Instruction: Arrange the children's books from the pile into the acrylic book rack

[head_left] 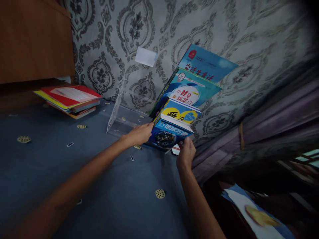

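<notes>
A dark blue book (165, 135) with a globe-like picture stands at the front of a row of books, leaning back. My left hand (141, 133) grips its left edge, the fingertips partly hidden. My right hand (185, 154) holds its lower right corner with the thumb in front. Right behind it are a yellow-and-blue book (171, 113), a taller teal book (205, 85) and a light blue book (211, 64) at the back. The books are in the right part of a clear acrylic rack (113, 116), whose left part holds no books.
On the left lies a stack of books (74, 96) with a red one on top, by a wooden cabinet (35, 43). A white card (146, 56) shows against the patterned wall (136, 25). Purple curtain (224, 132) hangs at right. Patterned blue cloth (112, 199) covers the surface.
</notes>
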Motion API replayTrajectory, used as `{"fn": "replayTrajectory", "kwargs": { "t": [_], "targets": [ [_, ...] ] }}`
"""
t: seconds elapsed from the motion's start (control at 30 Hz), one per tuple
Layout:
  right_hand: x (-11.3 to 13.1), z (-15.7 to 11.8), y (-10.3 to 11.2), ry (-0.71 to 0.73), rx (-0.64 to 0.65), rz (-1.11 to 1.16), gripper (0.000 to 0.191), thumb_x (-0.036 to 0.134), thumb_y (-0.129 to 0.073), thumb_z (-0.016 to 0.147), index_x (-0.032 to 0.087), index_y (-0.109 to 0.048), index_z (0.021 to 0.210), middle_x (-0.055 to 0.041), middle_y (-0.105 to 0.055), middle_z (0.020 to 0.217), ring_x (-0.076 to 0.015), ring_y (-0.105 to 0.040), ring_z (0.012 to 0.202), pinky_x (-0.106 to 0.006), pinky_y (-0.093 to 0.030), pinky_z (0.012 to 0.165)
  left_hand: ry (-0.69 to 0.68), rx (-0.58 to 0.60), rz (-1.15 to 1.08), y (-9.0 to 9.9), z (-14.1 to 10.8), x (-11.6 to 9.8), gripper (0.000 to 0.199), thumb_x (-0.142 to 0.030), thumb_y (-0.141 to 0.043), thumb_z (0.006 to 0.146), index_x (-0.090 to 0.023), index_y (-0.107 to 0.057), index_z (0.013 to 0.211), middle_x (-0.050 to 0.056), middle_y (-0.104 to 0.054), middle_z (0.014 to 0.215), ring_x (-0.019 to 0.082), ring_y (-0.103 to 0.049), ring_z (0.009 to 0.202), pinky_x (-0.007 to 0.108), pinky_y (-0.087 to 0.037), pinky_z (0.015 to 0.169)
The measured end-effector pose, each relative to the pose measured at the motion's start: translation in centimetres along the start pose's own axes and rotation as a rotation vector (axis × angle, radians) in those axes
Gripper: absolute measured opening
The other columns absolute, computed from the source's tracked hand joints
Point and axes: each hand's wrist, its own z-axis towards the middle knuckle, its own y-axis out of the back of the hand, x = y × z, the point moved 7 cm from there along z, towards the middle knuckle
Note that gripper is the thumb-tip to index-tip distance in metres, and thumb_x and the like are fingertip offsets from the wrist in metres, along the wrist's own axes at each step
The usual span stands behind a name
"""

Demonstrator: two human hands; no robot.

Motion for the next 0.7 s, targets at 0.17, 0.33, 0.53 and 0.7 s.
{"fn": "replayTrajectory", "kwargs": {
  "t": [0.17, 0.33, 0.53, 0.7],
  "targets": [
    [-0.2, -0.3, 0.5, -0.024, 0.007, -0.062, 0.048, 0.063, -0.060, 0.081, 0.019, -0.071, 0.093, -0.0029, -0.070, 0.090, -0.0189, -0.065, 0.086, -0.035, -0.055, 0.081, -0.020, -0.010, -0.015, -0.1, 0.1, 0.2, 0.045, -0.016, -0.055, 0.089, -0.018, -0.047, 0.134, 0.017, -0.063, 0.135, 0.031, -0.061, 0.126, 0.041, -0.046, 0.103],
    [-1.0, -1.0, 0.9, -0.062, 0.060, -0.080, 0.055, 0.065, -0.058, 0.083, 0.018, -0.073, 0.108, -0.0086, -0.073, 0.108, -0.0240, -0.068, 0.099, -0.041, -0.055, 0.087, -0.061, -0.016, -0.032, 0.4, 0.0, 0.0, 0.047, -0.015, -0.053, 0.089, -0.019, -0.048, 0.136, 0.015, -0.065, 0.134, 0.030, -0.061, 0.125, 0.042, -0.047, 0.104],
    [-2.0, -1.2, 2.2, -0.071, 0.044, -0.100, 0.061, 0.067, -0.057, 0.084, 0.018, -0.072, 0.115, -0.0134, -0.071, 0.124, -0.0284, -0.067, 0.112, -0.046, -0.054, 0.094, -0.009, -0.100, -0.029, 2.0, 0.0, 0.4, 0.044, -0.014, -0.047, 0.090, -0.018, -0.053, 0.134, 0.014, -0.066, 0.131, 0.028, -0.062, 0.123, 0.044, -0.048, 0.106],
    [-1.2, 0.8, 2.2, -0.075, 0.060, 0.020, 0.058, 0.066, -0.058, 0.084, 0.018, -0.072, 0.115, -0.0127, -0.071, 0.127, -0.0282, -0.065, 0.121, -0.046, -0.053, 0.098, 0.061, -0.242, -0.111, 3.5, 0.6, 1.1, 0.048, -0.012, -0.046, 0.089, -0.011, -0.053, 0.137, 0.017, -0.068, 0.126, 0.028, -0.064, 0.118, 0.047, -0.049, 0.107]
  ]
}}
